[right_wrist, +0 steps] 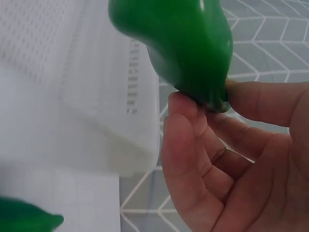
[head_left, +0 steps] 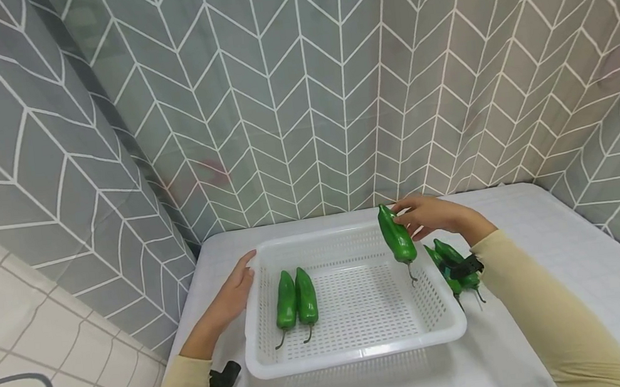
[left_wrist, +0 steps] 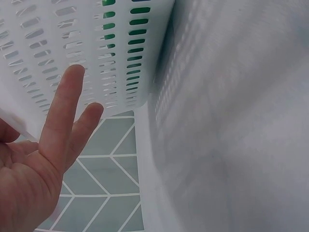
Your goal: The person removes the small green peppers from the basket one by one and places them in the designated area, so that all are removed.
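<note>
My right hand pinches a long green chili pepper near its tip, over the far right corner of a white plastic basket; the pepper's stem hangs downward. The right wrist view shows the thumb and fingertips at the narrow end of that pepper. At the basket's left side, my left hand holds the rim, with two fingers extended along the outer slotted wall. Inside the basket, on the left, a green pepper lies alongside another pepper, stems toward me.
More green peppers lie on the white-covered table just right of the basket, partly hidden by the right wrist. Grey chevron-patterned curtains stand behind the table and at the sides. White tiles are at left.
</note>
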`<move>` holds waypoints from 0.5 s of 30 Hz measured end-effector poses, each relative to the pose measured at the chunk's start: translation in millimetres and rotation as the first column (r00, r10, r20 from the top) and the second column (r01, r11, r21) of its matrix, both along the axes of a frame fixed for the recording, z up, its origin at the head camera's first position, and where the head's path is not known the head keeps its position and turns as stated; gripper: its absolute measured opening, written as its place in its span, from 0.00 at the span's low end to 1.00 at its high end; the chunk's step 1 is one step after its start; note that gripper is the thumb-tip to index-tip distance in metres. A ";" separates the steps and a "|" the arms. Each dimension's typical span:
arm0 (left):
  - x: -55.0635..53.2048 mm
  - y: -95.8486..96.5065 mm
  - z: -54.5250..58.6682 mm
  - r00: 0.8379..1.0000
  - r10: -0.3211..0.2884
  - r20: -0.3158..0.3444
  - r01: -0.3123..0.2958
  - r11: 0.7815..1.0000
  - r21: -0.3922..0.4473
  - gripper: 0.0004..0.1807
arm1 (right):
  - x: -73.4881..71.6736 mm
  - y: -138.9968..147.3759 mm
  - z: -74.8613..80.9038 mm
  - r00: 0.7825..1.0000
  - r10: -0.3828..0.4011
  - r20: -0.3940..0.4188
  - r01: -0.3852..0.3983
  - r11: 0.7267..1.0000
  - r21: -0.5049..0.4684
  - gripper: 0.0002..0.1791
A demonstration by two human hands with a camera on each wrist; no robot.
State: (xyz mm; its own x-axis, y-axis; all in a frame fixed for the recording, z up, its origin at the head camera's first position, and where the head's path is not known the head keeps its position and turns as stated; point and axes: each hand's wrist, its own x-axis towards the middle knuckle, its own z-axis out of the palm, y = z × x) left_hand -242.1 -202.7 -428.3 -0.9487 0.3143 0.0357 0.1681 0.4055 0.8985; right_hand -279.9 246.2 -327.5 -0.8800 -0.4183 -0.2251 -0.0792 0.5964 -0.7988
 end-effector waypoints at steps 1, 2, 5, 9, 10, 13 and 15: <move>0.4 -0.1 0.3 1.000 0.003 0.000 -0.003 1.000 -0.001 0.28 | 0.3 3.1 0.0 1.000 -0.004 0.000 0.004 1.000 0.001 0.30; 0.7 -0.2 0.5 1.000 0.004 0.001 -0.004 1.000 -0.002 0.28 | 0.9 6.3 0.2 1.000 -0.002 -0.006 0.002 1.000 0.002 0.30; 1.1 -0.6 0.3 1.000 0.002 0.011 -0.002 1.000 0.014 0.28 | 1.8 17.2 -0.7 1.000 -0.015 -0.016 0.015 1.000 0.012 0.30; 0.9 -1.2 -0.1 1.000 -0.012 0.017 0.011 0.999 0.032 0.28 | 3.6 32.9 -2.8 0.999 -0.036 -0.041 0.037 0.999 0.028 0.29; 0.8 -1.1 0.0 1.000 -0.013 0.016 0.012 0.999 0.032 0.28 | 4.1 36.7 -3.7 0.998 -0.037 -0.045 0.038 0.999 0.028 0.29; 0.6 -1.3 0.1 1.000 -0.014 0.017 0.013 1.000 0.027 0.29 | 6.7 46.7 -6.9 0.997 -0.059 -0.044 0.061 0.998 0.034 0.30; 0.7 -1.4 -0.3 1.000 -0.012 0.020 0.011 1.000 0.024 0.29 | 8.8 52.2 -9.5 0.997 -0.075 -0.028 0.076 0.997 0.032 0.30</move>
State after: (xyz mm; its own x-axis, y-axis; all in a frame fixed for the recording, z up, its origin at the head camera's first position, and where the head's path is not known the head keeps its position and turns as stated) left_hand -241.4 -204.0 -428.6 -0.9456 0.3244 0.0239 0.1540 0.3817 0.9114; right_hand -271.1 298.4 -337.1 -0.9145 -0.3434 -0.2138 -0.0540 0.6274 -0.7768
